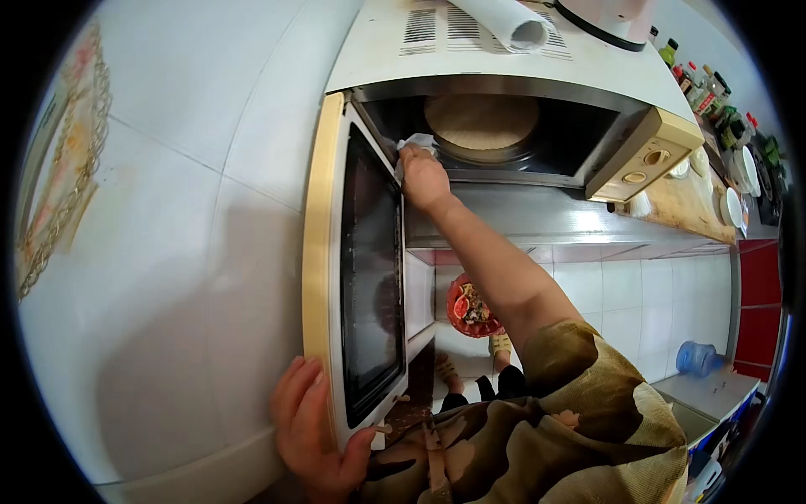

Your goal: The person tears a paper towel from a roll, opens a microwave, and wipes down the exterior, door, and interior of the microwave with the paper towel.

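A microwave oven [617,105] stands with its door [316,227] swung out to the left. My left hand [323,428] grips the door's outer edge, fingers on the outside and thumb around the end. My right hand [424,176] reaches to the left front corner of the cavity, fingers closed on a crumpled white tissue [420,143]. The tissue touches the frame near the hinge side; part of it is hidden under the fingers. Inside the cavity sits a round, light brown turntable plate [480,122]. Streaks mark the dark door window [369,277].
A rolled white sheet [504,25] and a pink appliance [609,17] rest on the microwave. Right of it are a wooden board [688,206], white bowls [730,206] and several bottles [709,92]. A red waste basket [456,323] and blue water jug [697,359] stand below.
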Demonstrator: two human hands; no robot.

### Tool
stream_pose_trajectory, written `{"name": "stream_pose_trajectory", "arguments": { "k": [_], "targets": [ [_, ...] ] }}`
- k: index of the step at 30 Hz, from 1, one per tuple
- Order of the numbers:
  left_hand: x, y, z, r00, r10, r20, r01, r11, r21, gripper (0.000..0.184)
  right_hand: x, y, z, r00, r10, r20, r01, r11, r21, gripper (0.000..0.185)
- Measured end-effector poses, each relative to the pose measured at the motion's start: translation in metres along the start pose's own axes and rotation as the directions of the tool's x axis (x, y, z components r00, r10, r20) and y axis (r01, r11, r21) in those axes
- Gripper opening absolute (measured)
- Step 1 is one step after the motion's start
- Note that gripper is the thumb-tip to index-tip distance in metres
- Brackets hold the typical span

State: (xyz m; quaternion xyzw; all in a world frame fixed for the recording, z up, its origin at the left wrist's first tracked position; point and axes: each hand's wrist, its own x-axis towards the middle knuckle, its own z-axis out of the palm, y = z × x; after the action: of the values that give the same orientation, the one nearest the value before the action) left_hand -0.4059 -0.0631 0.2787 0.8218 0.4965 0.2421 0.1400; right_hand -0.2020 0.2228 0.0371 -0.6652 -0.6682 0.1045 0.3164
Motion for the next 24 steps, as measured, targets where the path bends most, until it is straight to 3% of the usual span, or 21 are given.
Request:
{"name": "stream_pose_trajectory", "arguments": {
  "k": [1, 3, 4, 6, 9, 13, 18, 24],
  "targets": [
    [0.0, -0.001, 0.003, 1.0, 0.006, 0.007, -0.006, 1.0, -0.003, 0.055, -0.001, 0.008, 0.005, 1.0, 0.009, -0.003, -0.009, 1.0, -0.002, 0.035],
    [-0.001, -0.003, 0.009, 0.993, -0.015, -0.115, 0.011, 0.999, -0.039, 0.056, -0.001, 0.02, 0.015, 0.974, -0.174, -0.144, 0.148, 0.973, -0.175, 0.044],
    [-0.001, -0.001, 0.007, 0.994, -0.015, -0.112, 0.011, 0.999, -0.038, 0.056, -0.001, 0.023, 0.015, 0.993, -0.114, -0.009, 0.111, 0.979, -0.172, 0.05],
    [-0.002, 0.005, 0.0, 0.999, -0.041, -0.015, 0.041, 0.999, 0.024, 0.058, 0.0, 0.026, 0.016, 0.996, -0.089, 0.007, 0.089, 0.981, -0.17, 0.052],
    [-0.003, 0.012, 0.014, 0.978, -0.143, -0.151, 0.137, 0.989, -0.046, 0.061, -0.009, 0.023, 0.01, 0.997, -0.068, 0.027, 0.072, 0.974, -0.214, 0.055],
    [-0.005, 0.006, 0.01, 0.988, -0.089, -0.123, 0.085, 0.996, -0.034, 0.059, -0.03, 0.021, -0.013, 0.994, 0.035, 0.103, -0.006, 0.961, -0.276, 0.063],
    [-0.006, -0.001, 0.007, 0.995, -0.02, -0.101, 0.018, 1.0, -0.026, 0.057, -0.048, 0.023, -0.021, 0.995, 0.08, 0.055, -0.057, 0.94, -0.336, 0.067],
    [-0.005, -0.003, 0.011, 0.988, -0.019, -0.152, 0.01, 0.998, -0.063, 0.055, -0.086, 0.051, -0.057, 0.999, 0.0, -0.042, -0.014, 0.945, -0.327, 0.066]
  ]
}}
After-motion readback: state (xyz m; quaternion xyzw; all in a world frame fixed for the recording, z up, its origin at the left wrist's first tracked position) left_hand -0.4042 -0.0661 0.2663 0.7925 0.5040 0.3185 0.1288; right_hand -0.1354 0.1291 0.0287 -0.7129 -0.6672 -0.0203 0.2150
